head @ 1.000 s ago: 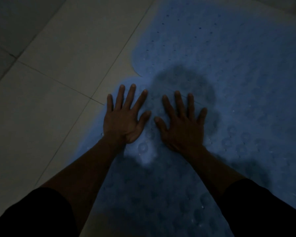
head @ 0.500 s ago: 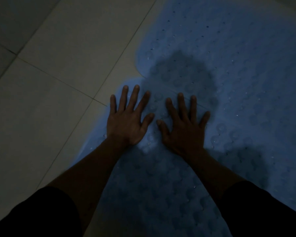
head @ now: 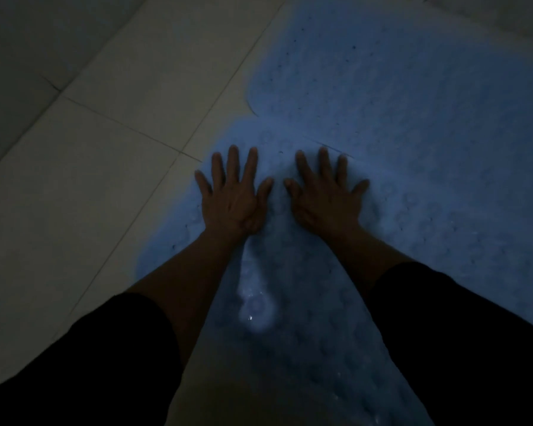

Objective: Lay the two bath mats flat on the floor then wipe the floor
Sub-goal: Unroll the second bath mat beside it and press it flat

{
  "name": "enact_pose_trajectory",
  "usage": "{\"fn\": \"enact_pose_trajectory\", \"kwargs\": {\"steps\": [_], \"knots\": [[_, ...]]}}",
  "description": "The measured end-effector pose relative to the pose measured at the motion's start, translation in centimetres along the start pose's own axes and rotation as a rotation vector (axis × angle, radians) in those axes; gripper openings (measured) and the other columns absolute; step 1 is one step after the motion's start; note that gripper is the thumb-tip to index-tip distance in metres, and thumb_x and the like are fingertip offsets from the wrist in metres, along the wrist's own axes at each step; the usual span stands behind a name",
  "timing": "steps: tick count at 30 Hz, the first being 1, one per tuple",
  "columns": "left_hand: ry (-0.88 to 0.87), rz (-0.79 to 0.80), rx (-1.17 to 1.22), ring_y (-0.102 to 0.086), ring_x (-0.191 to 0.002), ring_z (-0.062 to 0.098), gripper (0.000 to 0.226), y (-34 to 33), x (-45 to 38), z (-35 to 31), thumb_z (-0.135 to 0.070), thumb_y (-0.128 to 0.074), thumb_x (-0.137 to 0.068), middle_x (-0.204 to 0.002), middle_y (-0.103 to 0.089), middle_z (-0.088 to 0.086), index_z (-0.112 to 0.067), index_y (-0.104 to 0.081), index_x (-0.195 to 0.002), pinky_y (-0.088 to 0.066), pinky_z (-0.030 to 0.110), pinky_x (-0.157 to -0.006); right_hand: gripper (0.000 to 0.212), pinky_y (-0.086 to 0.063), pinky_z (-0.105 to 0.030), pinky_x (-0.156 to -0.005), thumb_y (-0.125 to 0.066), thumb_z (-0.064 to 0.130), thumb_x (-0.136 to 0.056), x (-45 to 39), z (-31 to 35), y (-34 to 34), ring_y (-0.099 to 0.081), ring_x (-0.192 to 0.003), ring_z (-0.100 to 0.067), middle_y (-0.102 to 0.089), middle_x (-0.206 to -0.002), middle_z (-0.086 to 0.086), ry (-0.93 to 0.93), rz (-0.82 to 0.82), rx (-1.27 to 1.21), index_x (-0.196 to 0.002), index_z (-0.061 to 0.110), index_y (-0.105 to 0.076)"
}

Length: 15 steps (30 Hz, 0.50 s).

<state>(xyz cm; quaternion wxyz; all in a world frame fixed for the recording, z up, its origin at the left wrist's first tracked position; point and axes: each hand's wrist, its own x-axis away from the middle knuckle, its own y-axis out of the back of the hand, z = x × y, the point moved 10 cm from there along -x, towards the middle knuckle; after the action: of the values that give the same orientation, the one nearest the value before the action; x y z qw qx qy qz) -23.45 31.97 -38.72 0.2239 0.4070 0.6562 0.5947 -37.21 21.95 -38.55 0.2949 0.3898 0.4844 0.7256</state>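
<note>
Two pale blue bath mats lie on the dim tiled floor. The far mat (head: 413, 87) fills the upper right; the near mat (head: 290, 302) runs from the centre down to the bottom edge, and their edges meet just beyond my fingertips. My left hand (head: 233, 195) presses palm-down on the near mat close to its left edge, fingers spread. A thumb's width to its right, my right hand (head: 325, 195) lies flat the same way. Neither hand holds anything. Both mats have a bumpy surface with small holes.
Light floor tiles (head: 90, 179) with thin grout lines cover the left half of the view. My dark sleeves (head: 74, 379) fill the lower corners. The room is very dark.
The shadow that lay over the mats beyond my fingers is gone. Both hands have stayed flat on the near mat, with the view shifted slightly.
</note>
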Motion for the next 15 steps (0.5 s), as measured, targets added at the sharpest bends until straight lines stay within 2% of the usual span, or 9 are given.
{"fn": "enact_pose_trajectory", "kwargs": {"steps": [2,7,12,15], "knots": [[-0.012,0.007,0.027,0.015,-0.151,0.027,0.066,-0.4,3.7,0.9,-0.067,-0.007,-0.097,-0.166,0.010,-0.003,-0.039,0.003,-0.156,0.006,0.060,-0.118,0.064,-0.002,-0.071,-0.111,-0.020,0.063,-0.097,2.5,0.9,-0.7,0.012,-0.150,-0.031,0.012,-0.164,0.006,0.026,0.018,-0.024,-0.153,0.045,0.004],[-0.055,-0.037,-0.058,0.012,-0.152,0.026,0.067,-1.2,12.3,4.3,-0.070,-0.016,-0.096,-0.166,0.007,-0.005,-0.044,0.001,-0.155,0.002,0.063,-0.118,0.066,-0.004,-0.067,-0.115,-0.025,0.065,-0.095,13.4,3.0,-3.8,0.003,-0.152,-0.030,0.001,-0.165,0.002,0.241,-0.095,0.027,-0.154,0.042,-0.006],[-0.064,-0.018,-0.072,0.018,-0.151,0.024,0.066,-1.7,14.1,5.8,-0.070,-0.017,-0.096,-0.165,0.013,-0.007,-0.048,0.007,-0.153,0.002,0.069,-0.113,0.067,-0.005,-0.067,-0.114,-0.028,0.065,-0.095,17.0,2.8,-5.6,0.006,-0.151,-0.031,-0.001,-0.165,0.001,0.274,-0.134,0.082,-0.155,0.041,-0.008],[-0.066,-0.039,-0.088,0.016,-0.151,0.024,0.065,-1.8,14.0,5.7,-0.070,-0.019,-0.096,-0.165,0.011,-0.006,-0.049,0.005,-0.153,0.000,0.073,-0.111,0.065,-0.005,-0.068,-0.113,-0.029,0.064,-0.095,17.2,2.9,-5.7,0.005,-0.151,-0.033,-0.005,-0.165,0.000,0.286,-0.163,0.089,-0.154,0.042,-0.013]]}}
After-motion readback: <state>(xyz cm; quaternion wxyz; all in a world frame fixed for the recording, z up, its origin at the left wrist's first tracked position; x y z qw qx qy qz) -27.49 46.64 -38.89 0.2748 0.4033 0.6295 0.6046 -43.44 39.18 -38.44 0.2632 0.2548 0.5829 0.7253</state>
